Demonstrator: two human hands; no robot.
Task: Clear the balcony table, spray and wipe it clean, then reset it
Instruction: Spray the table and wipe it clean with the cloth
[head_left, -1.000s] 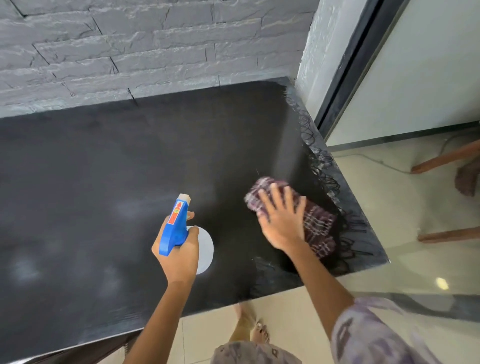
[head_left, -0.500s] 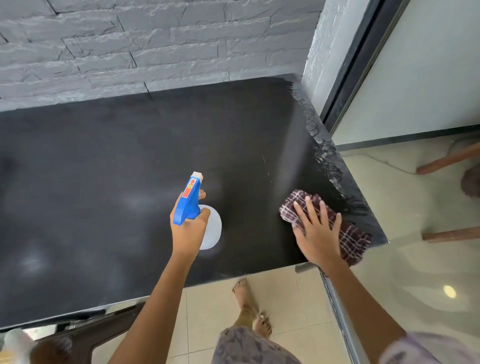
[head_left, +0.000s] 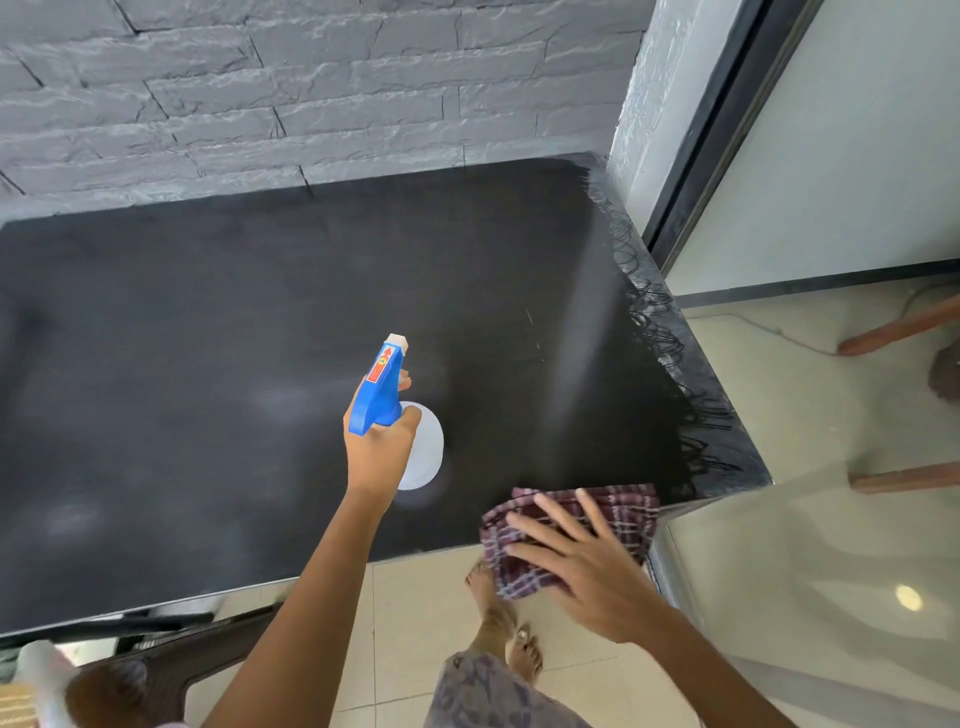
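The black table (head_left: 208, 364) fills most of the view, with faint misty spray patches on its surface. My left hand (head_left: 376, 452) grips a spray bottle (head_left: 382, 387) with a blue trigger head and a clear white body, held above the table's middle near the front. My right hand (head_left: 576, 561) lies with fingers spread flat on a maroon checked cloth (head_left: 623, 514) at the table's front right corner. Part of the cloth hangs over the front edge.
A grey stone-brick wall (head_left: 311, 93) backs the table, and a dark door frame (head_left: 727, 119) stands at its right. Wooden chair legs (head_left: 898, 327) reach in at the right over the tiled floor (head_left: 415, 623). My bare feet show below the edge. Blurred objects sit at bottom left.
My right hand has dragged the cloth from the table's right side toward me, to the front right corner and partly over the edge. My left hand keeps its hold on the spray bottle.
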